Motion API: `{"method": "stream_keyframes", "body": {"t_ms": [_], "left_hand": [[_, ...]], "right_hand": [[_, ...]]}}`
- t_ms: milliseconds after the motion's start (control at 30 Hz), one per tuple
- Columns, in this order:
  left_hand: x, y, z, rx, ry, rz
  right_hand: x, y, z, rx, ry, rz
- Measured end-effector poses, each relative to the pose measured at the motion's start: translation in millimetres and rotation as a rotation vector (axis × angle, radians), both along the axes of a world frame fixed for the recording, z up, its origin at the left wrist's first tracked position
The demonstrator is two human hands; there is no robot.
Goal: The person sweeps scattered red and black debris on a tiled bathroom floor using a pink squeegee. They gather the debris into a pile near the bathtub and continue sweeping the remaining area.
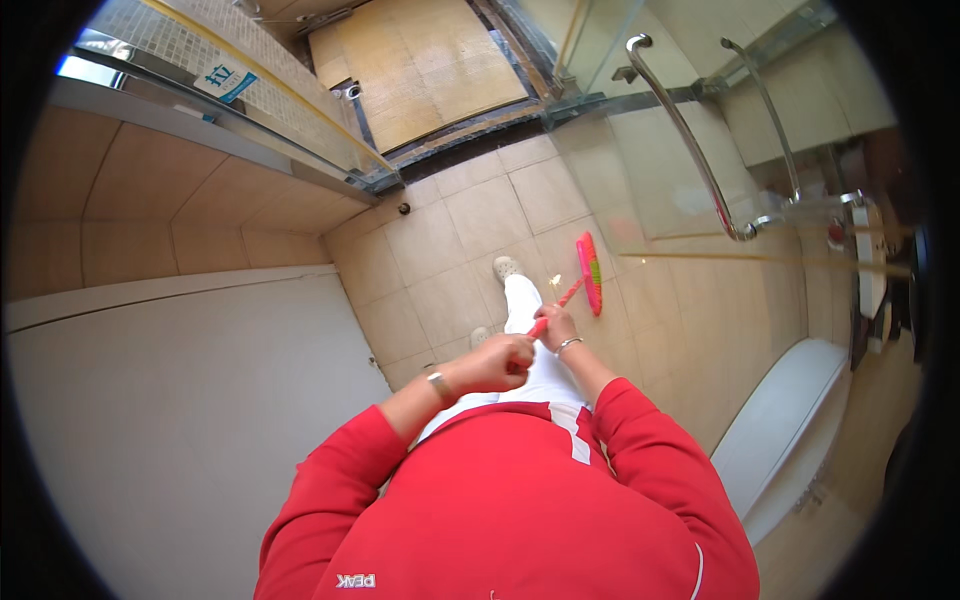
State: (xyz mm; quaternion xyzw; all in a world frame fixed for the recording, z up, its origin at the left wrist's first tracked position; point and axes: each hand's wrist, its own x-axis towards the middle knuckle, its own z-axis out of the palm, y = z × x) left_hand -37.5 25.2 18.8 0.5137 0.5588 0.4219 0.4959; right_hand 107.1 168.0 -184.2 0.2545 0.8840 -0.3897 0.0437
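A broom with a red handle and a bright pink head (589,273) slants down from my hands to the tiled floor, its head ahead and to the right of my feet. My left hand (498,364) is closed round the upper end of the handle, close to my body. Lower on the same handle, my right hand (556,328) grips with its fingers wrapped round. Green and orange patches show on the broom head. The bristles are too small to make out from above.
A glass door (690,170) with a curved metal handle (680,120) stands at the right. Ahead lies a doorway with a dark sill (460,155). A white panel (190,400) fills the left side, and a white curved object (785,425) stands at the lower right. A small dark round thing (404,208) is on the floor.
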Motion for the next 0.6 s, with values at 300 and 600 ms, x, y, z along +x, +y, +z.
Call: {"method": "stream_keyframes", "body": {"t_ms": [300,600], "left_hand": [[-131,39,90,0.063,0.193,0.317],[-239,117,17,-0.059,-0.077,0.557]], "right_hand": [[-215,46,58,-0.104,0.180,0.253],[-342,159,9,0.093,0.005,0.352]]}}
